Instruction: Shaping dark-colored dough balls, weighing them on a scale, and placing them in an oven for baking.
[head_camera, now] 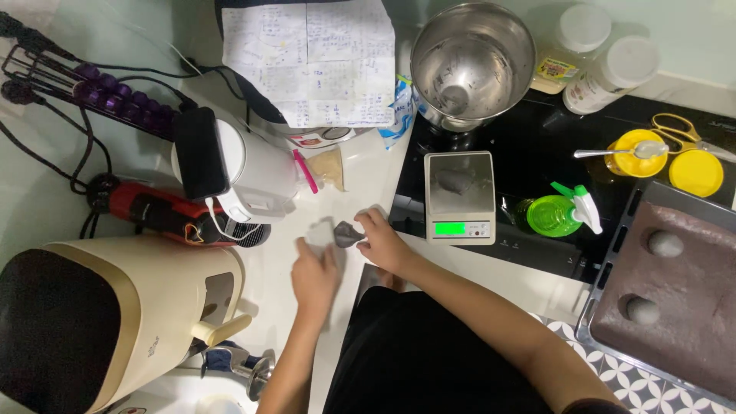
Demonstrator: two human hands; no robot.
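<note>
Cluttered white bench [360, 165]: both hands, left hand [314, 277] and right hand [383, 241], had fingers pinched together on a soft, probably sticky grey dough lump [346, 233], best gripped gently at its edges.

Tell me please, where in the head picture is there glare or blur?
Head view: glare on the steel bowl rim and on the glossy black cooktop; the scale display glows overexposed green; the right hand and left hand with the grey dough piece look slightly soft; edges bend from the wide lens.
</note>
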